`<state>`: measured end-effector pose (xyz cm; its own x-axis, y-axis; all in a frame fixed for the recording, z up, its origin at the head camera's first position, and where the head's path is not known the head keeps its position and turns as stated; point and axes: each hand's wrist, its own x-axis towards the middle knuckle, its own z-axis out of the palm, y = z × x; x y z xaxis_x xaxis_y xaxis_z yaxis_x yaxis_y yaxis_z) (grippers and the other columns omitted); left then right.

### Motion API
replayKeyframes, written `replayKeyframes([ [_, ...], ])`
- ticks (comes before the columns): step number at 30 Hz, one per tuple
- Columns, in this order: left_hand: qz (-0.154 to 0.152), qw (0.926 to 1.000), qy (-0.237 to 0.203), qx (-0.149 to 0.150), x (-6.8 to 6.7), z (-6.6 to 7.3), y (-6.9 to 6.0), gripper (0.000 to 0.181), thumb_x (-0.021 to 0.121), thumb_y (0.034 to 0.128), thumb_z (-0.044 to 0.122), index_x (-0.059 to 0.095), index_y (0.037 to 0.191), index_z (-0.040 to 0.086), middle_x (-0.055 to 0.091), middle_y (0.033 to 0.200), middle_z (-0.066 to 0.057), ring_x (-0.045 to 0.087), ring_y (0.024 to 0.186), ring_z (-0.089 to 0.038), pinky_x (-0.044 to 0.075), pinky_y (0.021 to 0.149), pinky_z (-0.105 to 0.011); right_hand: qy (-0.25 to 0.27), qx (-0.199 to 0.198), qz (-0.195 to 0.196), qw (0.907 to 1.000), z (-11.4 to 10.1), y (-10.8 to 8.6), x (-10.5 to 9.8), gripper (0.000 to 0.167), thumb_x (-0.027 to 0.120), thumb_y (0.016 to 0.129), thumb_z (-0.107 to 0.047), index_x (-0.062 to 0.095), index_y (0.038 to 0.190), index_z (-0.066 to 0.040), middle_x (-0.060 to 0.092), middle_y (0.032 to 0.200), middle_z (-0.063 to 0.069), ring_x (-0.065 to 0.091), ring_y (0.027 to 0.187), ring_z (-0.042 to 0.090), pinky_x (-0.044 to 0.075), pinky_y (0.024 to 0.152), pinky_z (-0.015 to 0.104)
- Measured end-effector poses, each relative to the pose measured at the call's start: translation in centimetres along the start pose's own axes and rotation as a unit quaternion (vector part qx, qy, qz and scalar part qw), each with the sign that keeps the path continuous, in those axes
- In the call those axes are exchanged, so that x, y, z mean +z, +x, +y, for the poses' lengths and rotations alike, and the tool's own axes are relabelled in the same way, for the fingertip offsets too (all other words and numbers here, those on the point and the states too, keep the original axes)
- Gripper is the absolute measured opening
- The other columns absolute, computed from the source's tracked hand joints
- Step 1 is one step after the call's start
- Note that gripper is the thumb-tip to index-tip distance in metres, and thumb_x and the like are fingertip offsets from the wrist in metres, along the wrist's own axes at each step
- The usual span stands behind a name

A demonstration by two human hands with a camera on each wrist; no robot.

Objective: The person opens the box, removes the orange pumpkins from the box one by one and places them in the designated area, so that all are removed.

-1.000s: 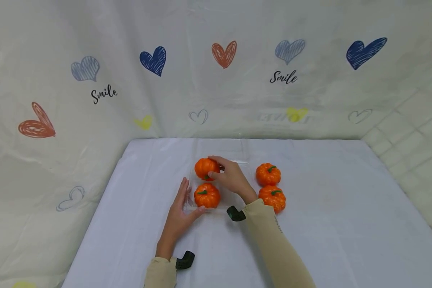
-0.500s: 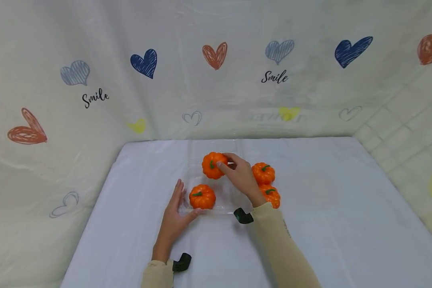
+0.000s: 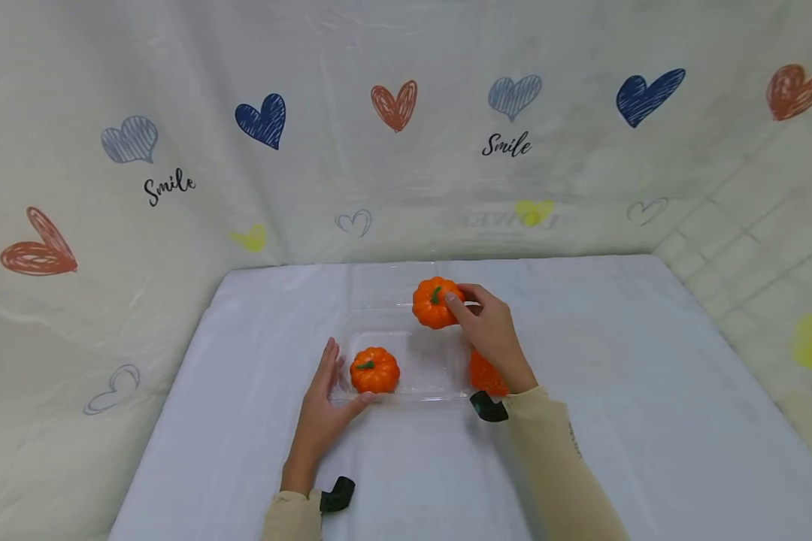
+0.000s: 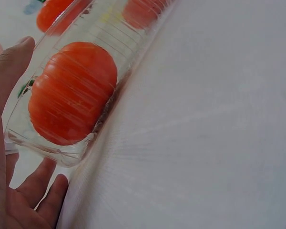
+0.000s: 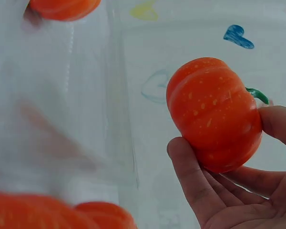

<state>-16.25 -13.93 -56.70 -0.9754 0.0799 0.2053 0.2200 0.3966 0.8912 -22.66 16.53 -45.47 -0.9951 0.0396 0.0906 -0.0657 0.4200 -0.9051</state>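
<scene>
Between thumb and fingers of my right hand (image 3: 492,327) is a small orange toy pumpkin (image 3: 433,304) with a green stem. It is held up over the back right part of a clear plastic box (image 3: 433,376). One more pumpkin (image 3: 375,370) sits in the box's front left corner. My left hand (image 3: 321,417) rests at that same corner, fingers along the left side and thumb on the front rim. Right of the box lies a pumpkin (image 3: 486,373) partly behind my right hand. The right wrist view shows two pumpkins (image 5: 105,214) at its lower left.
The box's clear lid (image 3: 392,284) lies folded back toward the rear wall. A white cloth (image 3: 649,406) covers the table. Behind the table hangs a pale sheet (image 3: 446,180) printed with hearts.
My right hand has lifted the pumpkin from the back left of the box and carried it right. The other pumpkin in the box has stayed put, as has my left hand.
</scene>
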Motion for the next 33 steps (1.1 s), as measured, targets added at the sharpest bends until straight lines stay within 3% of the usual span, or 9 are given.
replayKeyframes([
  [11, -0.002, 1.0, -0.002, -0.006, -0.2, -0.2, -0.1, 0.108, 0.09, 0.0875, 0.043, 0.026, 0.172, 0.021, 0.023, 0.177, 0.006, 0.042, 0.153, -0.021, 0.034, 0.118, -0.029, -0.012, 0.009, 0.071, 0.9974, 1.8, -0.6, -3.7, 0.063, 0.058, 0.108, -0.054, 0.062, 0.145, -0.002, 0.066, 0.14, 0.018, 0.067, 0.122, 0.035, 0.058, 0.102, 0.052],
  [16, -0.006, 0.9999, -0.005, -0.008, -0.2, -0.1, -0.1, 0.108, 0.089, 0.088, 0.042, 0.025, 0.173, 0.021, 0.021, 0.177, 0.007, 0.041, 0.153, -0.021, 0.032, 0.117, -0.023, -0.011, 0.02, 0.102, 0.9946, 2.4, -0.9, -4.8, 0.064, 0.057, 0.108, -0.054, 0.062, 0.144, -0.001, 0.068, 0.137, 0.017, 0.07, 0.115, 0.033, 0.061, 0.092, 0.03],
  [21, -0.009, 0.9999, -0.002, -0.009, -0.2, -0.1, -0.1, 0.108, 0.089, 0.0886, 0.041, 0.024, 0.173, 0.02, 0.021, 0.177, 0.006, 0.042, 0.153, -0.023, 0.033, 0.118, -0.028, 0.004, 0.025, 0.128, 0.9914, 3.1, -1.1, -5.7, 0.066, 0.058, 0.108, -0.054, 0.062, 0.143, 0.001, 0.068, 0.135, 0.019, 0.073, 0.11, 0.035, 0.057, 0.082, 0.013],
  [26, -0.009, 0.9999, -0.001, -0.005, -0.1, -0.2, 0.0, 0.108, 0.089, 0.0887, 0.041, 0.024, 0.173, 0.019, 0.021, 0.177, 0.007, 0.042, 0.153, -0.025, 0.033, 0.118, -0.03, 0.01, 0.034, 0.152, 0.9878, 3.9, -1.5, -6.8, 0.066, 0.057, 0.108, -0.054, 0.062, 0.143, 0.001, 0.068, 0.135, 0.019, 0.074, 0.108, 0.033, 0.057, 0.082, 0.013],
  [33, -0.006, 0.9999, -0.011, -0.004, 0.1, -0.3, 0.0, 0.107, 0.089, 0.0889, 0.039, 0.025, 0.172, 0.019, 0.021, 0.177, 0.007, 0.042, 0.153, -0.025, 0.034, 0.118, -0.031, 0.027, 0.061, 0.155, 0.9856, 4.8, -2.2, -8.2, 0.068, 0.055, 0.108, -0.055, 0.059, 0.148, 0.001, 0.065, 0.139, 0.02, 0.073, 0.107, 0.028, 0.057, 0.087, 0.017],
])
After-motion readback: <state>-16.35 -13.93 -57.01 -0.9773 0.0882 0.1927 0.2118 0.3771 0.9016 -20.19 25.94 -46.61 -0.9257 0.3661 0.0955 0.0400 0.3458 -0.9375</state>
